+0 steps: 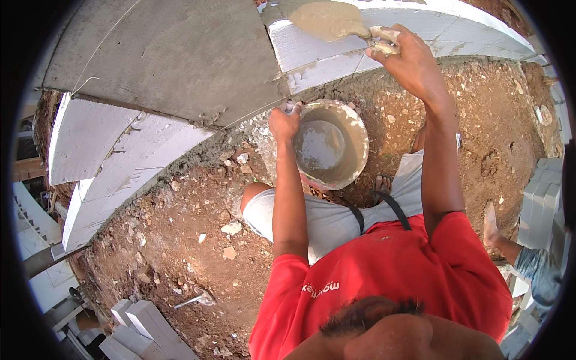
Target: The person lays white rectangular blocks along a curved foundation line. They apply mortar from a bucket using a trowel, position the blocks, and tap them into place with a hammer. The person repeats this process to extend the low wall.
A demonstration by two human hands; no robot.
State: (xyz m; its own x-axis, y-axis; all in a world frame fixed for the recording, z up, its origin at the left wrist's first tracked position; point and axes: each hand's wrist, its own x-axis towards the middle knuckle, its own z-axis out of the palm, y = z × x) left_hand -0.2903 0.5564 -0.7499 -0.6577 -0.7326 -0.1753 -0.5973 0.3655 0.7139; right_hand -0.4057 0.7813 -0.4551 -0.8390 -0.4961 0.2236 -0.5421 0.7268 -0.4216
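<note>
My right hand (414, 63) is closed round the handle of a mortar-smeared trowel (327, 21). The trowel's broad blade is over the top of the white block wall (336, 63), and wet mortar coats it. With the fingers of my left hand (284, 123) I grip the near-left rim of a round bucket (356, 141). Grey mortar clings to the bucket's inner wall, and a paler, wet-looking patch shows at its bottom. The bucket stands on the soil between my knees and the wall.
A smooth grey cement face (180, 57) rises ahead, with another white block wall (144, 138) to its left. Loose stones and a metal-handled tool (195, 299) lie on the soil. Blocks (147, 330) are piled lower left; another person's leg (507, 246) and stacked blocks (539, 201) are right.
</note>
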